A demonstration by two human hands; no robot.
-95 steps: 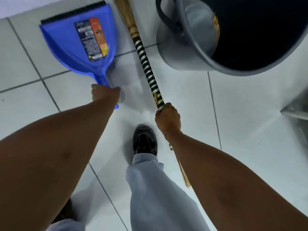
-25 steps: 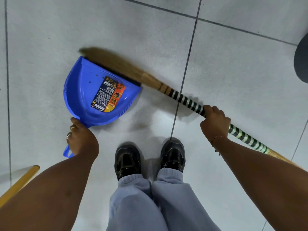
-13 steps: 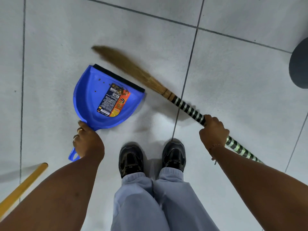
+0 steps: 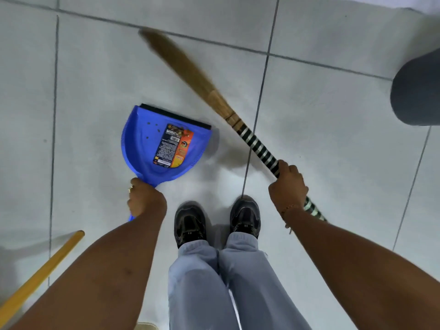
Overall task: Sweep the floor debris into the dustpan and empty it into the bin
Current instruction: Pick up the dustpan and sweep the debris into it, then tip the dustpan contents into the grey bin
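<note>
Left hand [image 4: 145, 200] clasps the light, stiff dustpan [image 4: 164, 144] by its handle, flat on the floor near the feet; right hand [image 4: 287, 184] grips the broom [image 4: 238, 122], bristles soft, far-centre.

Both arms extended down — left hand [image 4: 145, 200] fisted, right hand [image 4: 288, 186] fisted, knuckles up.

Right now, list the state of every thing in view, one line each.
dustpan: lip on the floor, a few dark specks inside, held by its handle.
broom: bristles blurred, clear of the dustpan, swung out beyond its lip.
left hand: grip closed on the dustpan handle.
right hand: grip closed on the striped broom handle.
bin: at right edge, only its grey side visible.
yellow stick: unheld, lower left.
</note>
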